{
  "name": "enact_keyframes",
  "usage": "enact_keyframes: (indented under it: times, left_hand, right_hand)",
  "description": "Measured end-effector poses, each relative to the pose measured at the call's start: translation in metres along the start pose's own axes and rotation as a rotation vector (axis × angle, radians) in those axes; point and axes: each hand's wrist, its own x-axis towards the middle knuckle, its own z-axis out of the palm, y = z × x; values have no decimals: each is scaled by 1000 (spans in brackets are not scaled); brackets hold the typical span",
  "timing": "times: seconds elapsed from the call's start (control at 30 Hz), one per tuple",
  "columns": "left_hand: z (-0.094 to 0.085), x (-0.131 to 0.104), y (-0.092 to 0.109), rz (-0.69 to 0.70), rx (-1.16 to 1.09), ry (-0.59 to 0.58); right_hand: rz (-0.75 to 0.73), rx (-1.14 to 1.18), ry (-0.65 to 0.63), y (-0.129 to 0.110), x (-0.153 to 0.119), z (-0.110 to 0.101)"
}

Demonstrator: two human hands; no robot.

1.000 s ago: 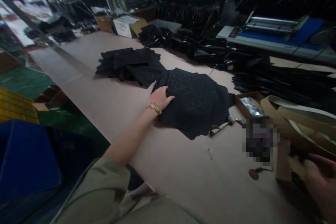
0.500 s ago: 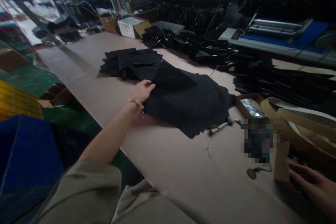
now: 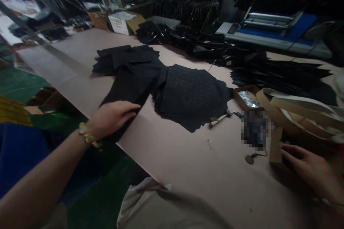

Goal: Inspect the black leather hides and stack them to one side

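Note:
My left hand (image 3: 111, 118) is closed on the near edge of a black fabric panel (image 3: 134, 86), with thumb and fingers pinching it at the table's front edge. The panel stretches back between a stack of black panels (image 3: 192, 96) with a faint diamond pattern and a loose pile of black pieces (image 3: 129, 57). My right hand (image 3: 309, 168) is at a small cardboard box (image 3: 276, 146) on the right. Its fingers look outstretched and apart over the box, though the fingertips are partly hidden and dark.
Long rows of black pieces (image 3: 271, 77) lie along the table's far side. Near the stack are a tray of shiny small parts (image 3: 248, 99), a coil of tan strip (image 3: 298, 114) and a round tag (image 3: 249, 159). A blue bin (image 3: 24, 161) stands at the left.
My left hand has drawn the black panel off the patterned stack, toward me and to the left. My right hand stays at the cardboard box. The view has shifted slightly.

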Motion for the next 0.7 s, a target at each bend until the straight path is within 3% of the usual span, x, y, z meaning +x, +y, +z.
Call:
enact_keyframes:
  times: [0.1,0.2,0.3,0.47,0.7]
  left_hand:
    - [59,-14,31,49,-284,-72]
    - [103,-23,58,-72,-518,-59]
    - [130,-27,73,-209,-657,-7]
    - [145,-33,77,-236,-714,81]
    - [149,-35,77,-198,-703,116]
  right_hand:
    - [232,85,-152,-3,-1,4]
    - [303,45,-54,-10,-6,3]
    - [285,-10,46,-22,-12,-2]
    - [276,-15,-92,-38,-14,-6]
    - [252,-20,44,-22,-17,0]
